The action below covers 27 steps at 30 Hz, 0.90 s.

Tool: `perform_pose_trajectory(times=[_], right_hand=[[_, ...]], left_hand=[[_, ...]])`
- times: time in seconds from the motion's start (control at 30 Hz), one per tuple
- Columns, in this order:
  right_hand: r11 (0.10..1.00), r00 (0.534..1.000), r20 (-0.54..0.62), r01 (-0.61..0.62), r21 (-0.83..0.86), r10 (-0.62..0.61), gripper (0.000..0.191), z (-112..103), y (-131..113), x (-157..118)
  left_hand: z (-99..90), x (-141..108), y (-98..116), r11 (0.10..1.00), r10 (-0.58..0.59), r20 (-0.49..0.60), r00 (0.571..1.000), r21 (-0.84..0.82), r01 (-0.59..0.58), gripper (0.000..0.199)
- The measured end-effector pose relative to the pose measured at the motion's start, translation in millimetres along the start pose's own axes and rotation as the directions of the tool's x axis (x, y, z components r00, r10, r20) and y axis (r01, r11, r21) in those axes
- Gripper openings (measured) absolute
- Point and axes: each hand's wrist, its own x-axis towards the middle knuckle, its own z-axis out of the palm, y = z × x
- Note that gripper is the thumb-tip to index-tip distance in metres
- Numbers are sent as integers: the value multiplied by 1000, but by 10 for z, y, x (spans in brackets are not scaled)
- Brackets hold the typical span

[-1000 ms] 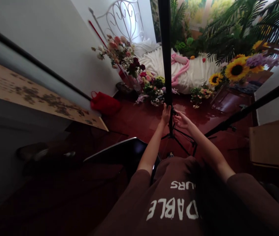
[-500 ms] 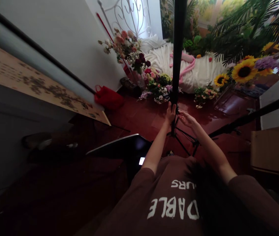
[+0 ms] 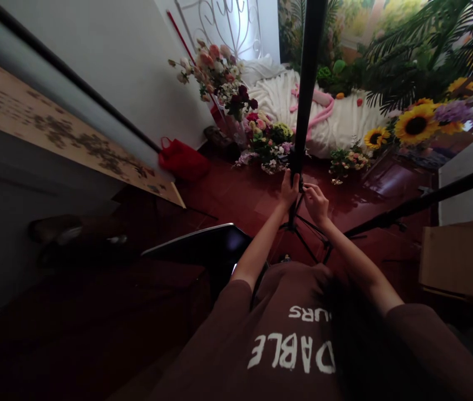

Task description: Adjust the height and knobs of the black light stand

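A tall black light stand (image 3: 306,94) rises in front of me, and its tripod legs (image 3: 305,245) spread on the floor. Wrapped around the lower part of its pole is my left hand (image 3: 289,190). My right hand (image 3: 316,203) is beside the pole on the right, fingers bent and pinched at a small dark knob (image 3: 301,184) on the stand. The fingertips partly cover this knob, so its shape is hard to make out.
Beyond the stand are flower bouquets (image 3: 261,131), a white cloth (image 3: 345,120) and sunflowers (image 3: 415,123). Another black pole (image 3: 428,199) slants in from the right, above a cardboard box (image 3: 462,259). A red bag (image 3: 182,160) and a dark screen-like panel (image 3: 203,245) are to the left.
My right hand has turned, and its stretched fingers have curled in at the knob. My left hand keeps hold of the pole. The pole's top leans slightly more to the right in view.
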Motion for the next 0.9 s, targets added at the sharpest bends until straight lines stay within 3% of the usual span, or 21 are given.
perform_pose_trajectory(times=[0.23, 0.4, 0.73, 0.9], right_hand=[[979, 978, -107, 164, -123, -178, 23, 136, 192, -18], [972, 963, -138, 219, -89, -230, 25, 147, 183, -83], [986, 990, -138, 53, 157, -31, 35, 201, 160, -121], [988, 981, -179, -49, 144, 74, 39, 209, 153, -46]], left_hand=[[48, 176, 389, 998, 64, -57, 996, 15, -63, 49], [48, 348, 700, 989, 141, -70, 987, -36, -144, 43], [64, 691, 1229, 953, 277, -67, 959, -111, -283, 47], [36, 722, 1347, 947, 302, -50, 952, -102, -306, 48]])
